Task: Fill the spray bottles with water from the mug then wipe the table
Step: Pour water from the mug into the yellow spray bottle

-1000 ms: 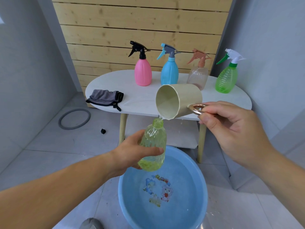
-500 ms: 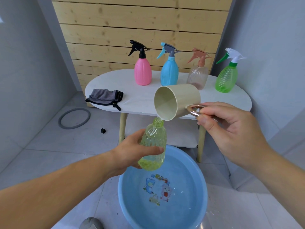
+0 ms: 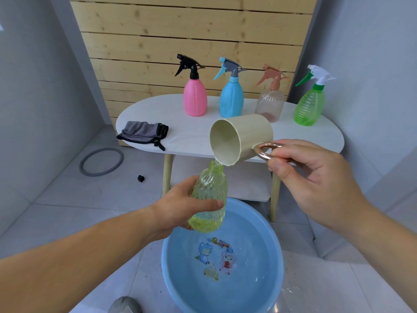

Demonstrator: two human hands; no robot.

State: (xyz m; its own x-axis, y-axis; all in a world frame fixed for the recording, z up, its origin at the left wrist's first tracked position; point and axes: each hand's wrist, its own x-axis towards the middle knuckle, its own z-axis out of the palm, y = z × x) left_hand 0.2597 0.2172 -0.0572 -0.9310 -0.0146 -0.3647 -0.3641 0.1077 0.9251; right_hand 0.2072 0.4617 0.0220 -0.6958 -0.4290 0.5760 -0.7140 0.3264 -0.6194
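Filling step: fingers of the right hand (image 3: 316, 179) are gripping the tilted mug (image 3: 248, 134) by its ring handle, trickling water into the uncapped yellow bottle (image 3: 211, 193). The left hand (image 3: 178, 211) is clasping that bottle above the basin (image 3: 270, 279). The next move probably calls for further tilting.

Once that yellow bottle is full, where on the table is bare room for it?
The widest bare stretch of table lies in front of the pink bottle and blue bottle, right of the grey cloth, partly hidden by the mug. A smaller patch is left of the pink bottle, behind the cloth. The back row of four spray bottles is crowded.
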